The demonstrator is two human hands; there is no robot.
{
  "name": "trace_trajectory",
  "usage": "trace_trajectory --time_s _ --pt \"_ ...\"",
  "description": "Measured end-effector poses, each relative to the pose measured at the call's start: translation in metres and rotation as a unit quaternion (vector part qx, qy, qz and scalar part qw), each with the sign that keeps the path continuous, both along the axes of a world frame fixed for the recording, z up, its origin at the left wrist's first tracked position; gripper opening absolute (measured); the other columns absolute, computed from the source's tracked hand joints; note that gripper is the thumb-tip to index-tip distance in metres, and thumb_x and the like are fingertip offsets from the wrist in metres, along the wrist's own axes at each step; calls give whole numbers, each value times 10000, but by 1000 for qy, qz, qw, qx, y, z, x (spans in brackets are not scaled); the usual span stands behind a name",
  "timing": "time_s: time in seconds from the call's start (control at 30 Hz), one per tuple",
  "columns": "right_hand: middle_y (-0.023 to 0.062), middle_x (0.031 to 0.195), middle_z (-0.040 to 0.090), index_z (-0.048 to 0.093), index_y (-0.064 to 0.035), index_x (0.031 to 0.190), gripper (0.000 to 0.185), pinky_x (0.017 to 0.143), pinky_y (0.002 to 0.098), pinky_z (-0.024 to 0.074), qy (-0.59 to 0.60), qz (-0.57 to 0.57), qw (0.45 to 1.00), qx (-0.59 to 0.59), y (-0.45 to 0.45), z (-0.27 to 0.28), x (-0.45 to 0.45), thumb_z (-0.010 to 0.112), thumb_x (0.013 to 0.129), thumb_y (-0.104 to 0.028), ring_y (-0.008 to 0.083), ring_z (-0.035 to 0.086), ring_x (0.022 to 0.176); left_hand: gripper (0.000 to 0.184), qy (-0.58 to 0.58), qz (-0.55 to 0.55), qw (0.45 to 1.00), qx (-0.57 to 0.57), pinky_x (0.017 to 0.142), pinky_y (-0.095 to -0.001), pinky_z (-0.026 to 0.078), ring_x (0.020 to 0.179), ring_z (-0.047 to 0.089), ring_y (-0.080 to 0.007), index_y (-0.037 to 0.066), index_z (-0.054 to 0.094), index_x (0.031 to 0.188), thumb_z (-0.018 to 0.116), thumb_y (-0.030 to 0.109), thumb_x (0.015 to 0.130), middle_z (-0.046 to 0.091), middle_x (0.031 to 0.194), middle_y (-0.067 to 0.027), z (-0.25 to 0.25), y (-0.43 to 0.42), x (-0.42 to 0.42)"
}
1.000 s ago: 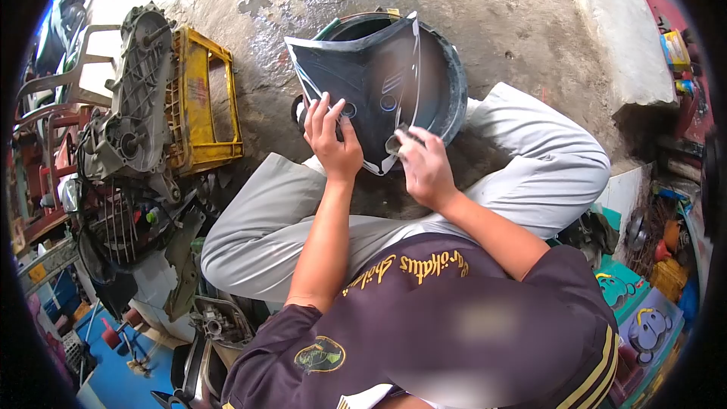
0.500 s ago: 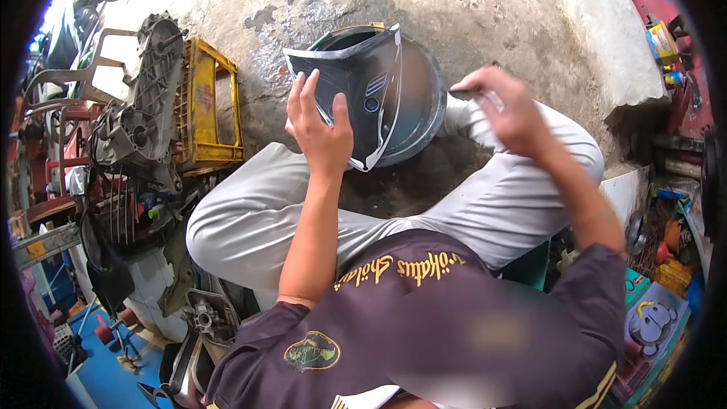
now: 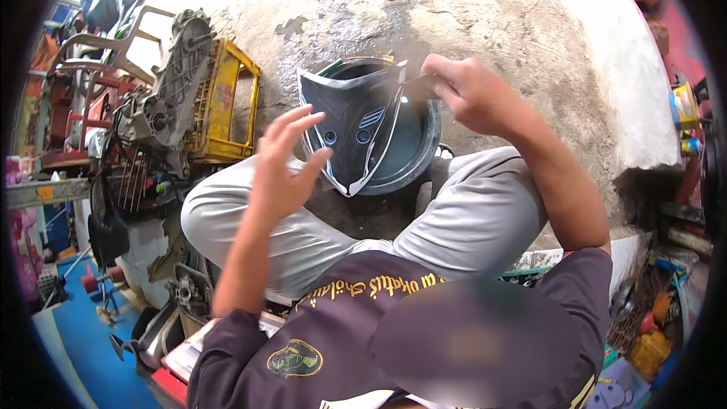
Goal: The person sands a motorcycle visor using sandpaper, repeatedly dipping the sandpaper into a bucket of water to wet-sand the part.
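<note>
A dark motorcycle fairing panel [image 3: 350,117] with pale edges and two round holes rests across a black basin [image 3: 433,153] that holds greyish water. My left hand [image 3: 284,163] is beside the panel's left edge, fingers spread, with nothing in it. At the panel's upper right corner, my right hand [image 3: 469,95] pinches a thin, flexible dark piece [image 3: 421,88] that looks like sandpaper. The piece is partly blurred, and I cannot tell whether it touches the panel. My legs in grey trousers [image 3: 477,201] lie bent on either side of the basin.
A yellow crate [image 3: 226,102] stands on the left with a metal engine casing [image 3: 176,91] against it. A plastic chair [image 3: 113,49] is behind them. At the right is a raised pale ledge [image 3: 632,98], with tools and parts [image 3: 659,307] lower down.
My right hand has moved left from beside the basin to the panel's upper corner, carrying the thin piece. My left hand has drawn away from over the panel. The view has shifted.
</note>
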State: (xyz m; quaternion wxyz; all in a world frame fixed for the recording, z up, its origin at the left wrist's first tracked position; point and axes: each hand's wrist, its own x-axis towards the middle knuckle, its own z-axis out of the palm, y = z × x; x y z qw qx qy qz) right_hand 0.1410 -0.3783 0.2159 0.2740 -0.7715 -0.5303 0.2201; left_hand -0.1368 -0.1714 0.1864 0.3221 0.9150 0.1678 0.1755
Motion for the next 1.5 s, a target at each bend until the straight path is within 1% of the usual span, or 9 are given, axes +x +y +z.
trace_trajectory --time_s 0.23,0.43,0.6,0.77,0.9,0.93,1.0,1.37,1.5 --pt "263 894 723 657 -24 1119 166 791 563 522 24 45 999 7 -8 -2 1 588 1043 -155 478 704 887 495 -5 -85 992 93 1125 -469 472 1283 659 -353 13 691 1307 740 356 954 711 1318 -184 137 38 -11" --pt "243 954 729 662 -20 1178 201 809 472 531 186 -24 982 -35 -22 -11 13 605 1035 -150 432 703 897 396 40 -77 994 71 1102 -412 481 1254 666 -324 38 710 1281 759 248 949 717 1290 -169 73 73 62" --pt "104 1018 732 643 -36 1164 136 808 343 582 300 -145 942 45 -11 -31 37 547 1082 -89 149 681 905 470 137 -206 962 114 1167 -457 441 1345 605 -326 101 709 1348 808 199 899 684 1375 -148 -21 112 109" --pt "107 1019 727 648 -28 1140 143 807 329 596 307 -253 912 97 29 -115 80 522 1089 -71 150 667 900 801 99 -299 934 167 1223 -561 336 1487 447 -384 200 587 1496 886 424 787 516 1585 -121 -90 121 119" --pt "193 1033 731 701 14 1130 160 892 345 593 140 -247 956 -72 71 -141 53 591 1021 -29 261 713 952 777 19 -347 926 147 1166 -558 384 1430 518 -360 193 633 1449 874 479 769 579 1515 -113 -135 125 120" --pt "197 1088 739 705 0 1167 196 958 381 582 57 -154 984 63 73 -174 48 607 997 3 295 717 1060 787 17 -352 923 153 1173 -557 383 1428 525 -345 197 630 1454 873 493 766 583 1512 -99 -143 124 121" --pt "215 1255 736 702 -10 1227 314 1058 462 555 -3 -57 986 154 71 -206 50 646 929 69 413 667 1268 745 35 -348 928 128 1199 -567 368 1451 506 -335 197 662 1430 866 488 775 578 1523 -81 -160 119 123" --pt "209 1246 720 696 -21 1248 437 1037 449 569 -63 -99 980 158 68 -227 73 630 840 121 389 681 1236 678 1 -320 941 109 1216 -572 326 1441 512 -341 216 713 1372 865 360 728 591 1521 -59 -186 116 115" --pt "188 1180 728 665 -1 1117 250 1041 474 546 -74 -18 975 210 73 -221 47 649 881 79 399 694 1148 689 -6 -320 941 112 1214 -572 329 1441 512 -339 216 713 1372 871 358 716 595 1515 -58 -186 116 115"
